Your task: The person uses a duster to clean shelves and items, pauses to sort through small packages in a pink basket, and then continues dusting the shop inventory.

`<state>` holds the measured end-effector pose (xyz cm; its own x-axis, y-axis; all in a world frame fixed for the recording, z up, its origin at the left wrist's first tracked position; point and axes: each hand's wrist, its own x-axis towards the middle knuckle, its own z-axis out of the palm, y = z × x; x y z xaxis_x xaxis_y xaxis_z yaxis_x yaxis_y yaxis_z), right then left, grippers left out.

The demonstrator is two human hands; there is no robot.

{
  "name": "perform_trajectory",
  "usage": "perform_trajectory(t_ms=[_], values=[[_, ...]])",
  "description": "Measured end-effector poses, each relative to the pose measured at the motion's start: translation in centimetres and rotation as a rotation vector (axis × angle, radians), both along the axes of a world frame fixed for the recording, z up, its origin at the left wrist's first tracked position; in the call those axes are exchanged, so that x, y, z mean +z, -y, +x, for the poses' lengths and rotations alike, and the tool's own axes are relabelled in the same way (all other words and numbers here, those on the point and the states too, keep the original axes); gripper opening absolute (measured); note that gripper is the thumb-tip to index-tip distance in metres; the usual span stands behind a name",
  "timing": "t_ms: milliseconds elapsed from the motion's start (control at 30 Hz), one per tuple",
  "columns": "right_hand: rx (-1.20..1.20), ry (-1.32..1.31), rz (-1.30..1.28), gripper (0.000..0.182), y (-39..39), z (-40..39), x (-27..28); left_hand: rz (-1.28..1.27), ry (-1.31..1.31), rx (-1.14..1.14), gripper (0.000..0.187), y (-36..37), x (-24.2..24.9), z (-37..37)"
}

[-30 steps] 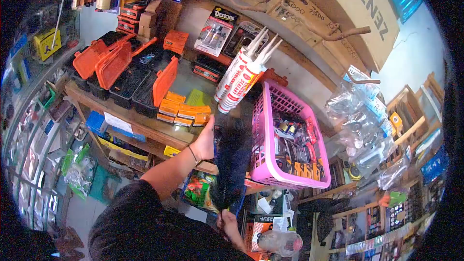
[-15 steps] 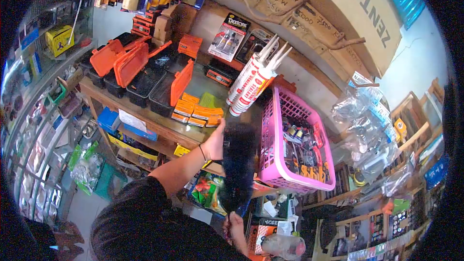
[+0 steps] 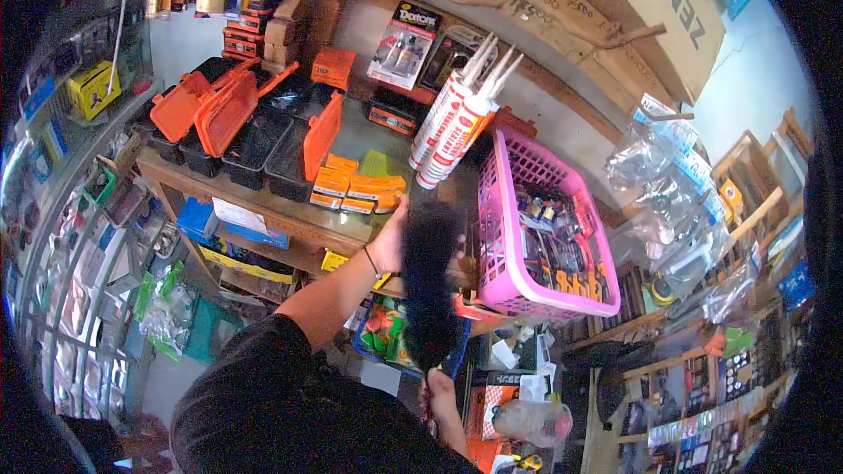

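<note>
A fluffy black duster point(image 3: 430, 285) stands upright in front of me, its head below the sealant tubes. My right hand point(image 3: 443, 395) is closed around its handle at the bottom. Against the left side of the duster head is my left hand point(image 3: 386, 246), with one digit stretched upward; its other fingers are mostly hidden behind the duster. White sealant tubes point(image 3: 452, 127) with red lettering lean together above it. Small orange-and-white boxes point(image 3: 360, 184) are stacked beside my left hand. To the right of the duster sits a pink basket point(image 3: 505, 268) full of packaged goods.
Black cases point(image 3: 255, 154) with raised orange lids line the glass-topped counter's left side. Packaged Dextone glue point(image 3: 404, 48) leans at the back. Plastic-wrapped goods point(image 3: 672, 202) hang at right. Below are a clear plastic container point(image 3: 531, 421) and a blue crate point(image 3: 364, 333).
The view has shifted slightly, and the basket appears higher and further right. The duster head looks fuller and fluffier. My right hand still grips the handle.
</note>
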<state>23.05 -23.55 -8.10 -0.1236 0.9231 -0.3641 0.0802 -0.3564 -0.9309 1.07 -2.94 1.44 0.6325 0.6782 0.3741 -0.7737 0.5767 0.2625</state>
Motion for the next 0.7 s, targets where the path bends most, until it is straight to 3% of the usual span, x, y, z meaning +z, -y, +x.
perform_trajectory(t_ms=[33,100,167,200,233,300,333,367,467,500,567,633,667,700], values=[[-0.011,-0.004,-0.010,0.039,0.1,0.0,0.0,-0.223,-0.072,0.043,0.083,-0.3,0.1,0.1],[0.167,-0.117,-0.179,0.039,0.4,0.1,0.2,-0.238,-0.011,-0.072,0.084,-0.4,0.0,-0.1],[0.236,-0.001,-0.110,0.040,0.5,0.3,0.7,0.046,0.032,-0.112,0.086,0.0,-0.3,0.1],[0.128,-0.012,-0.086,0.040,0.4,0.1,1.2,0.003,0.030,-0.162,0.089,-0.1,-0.3,-0.3],[0.021,-0.022,-0.063,0.041,0.5,-0.1,1.5,-0.096,0.042,-0.060,0.090,0.1,-0.2,0.2],[0.012,-0.059,-0.085,0.041,0.7,0.4,-0.6,-0.179,-0.226,0.121,0.091,0.0,0.4,0.4],[0.134,-0.058,-0.121,0.041,0.8,0.3,-0.7,-0.240,-0.082,0.021,0.091,-0.5,0.2,0.5],[0.256,-0.058,-0.154,0.041,0.8,0.2,-0.7,0.000,-0.015,-0.141,0.089,-0.3,-0.3,0.1],[0.070,-0.086,-0.118,0.040,0.8,0.6,-0.9,0.026,0.025,-0.157,0.089,-0.4,-0.6,-0.1],[-0.020,-0.098,-0.104,0.040,0.9,0.7,-0.9,-0.256,0.075,-0.088,0.090,-0.9,-0.7,0.3],[0.014,-0.129,-0.104,0.039,1.4,0.4,-0.7,-0.181,-0.217,0.071,0.090,-1.1,-0.8,0.5],[0.265,-0.073,-0.151,0.040,1.3,0.7,-1.3,0.101,-0.060,-0.141,0.082,-0.1,-0.1,-0.2],[0.116,0.030,-0.127,0.040,1.5,-0.7,1.9,0.127,-0.025,-0.092,0.082,0.3,0.0,0.1],[0.119,0.033,-0.124,0.040,1.4,-0.8,1.7,0.130,-0.023,-0.088,0.082,0.1,0.1,0.3]])
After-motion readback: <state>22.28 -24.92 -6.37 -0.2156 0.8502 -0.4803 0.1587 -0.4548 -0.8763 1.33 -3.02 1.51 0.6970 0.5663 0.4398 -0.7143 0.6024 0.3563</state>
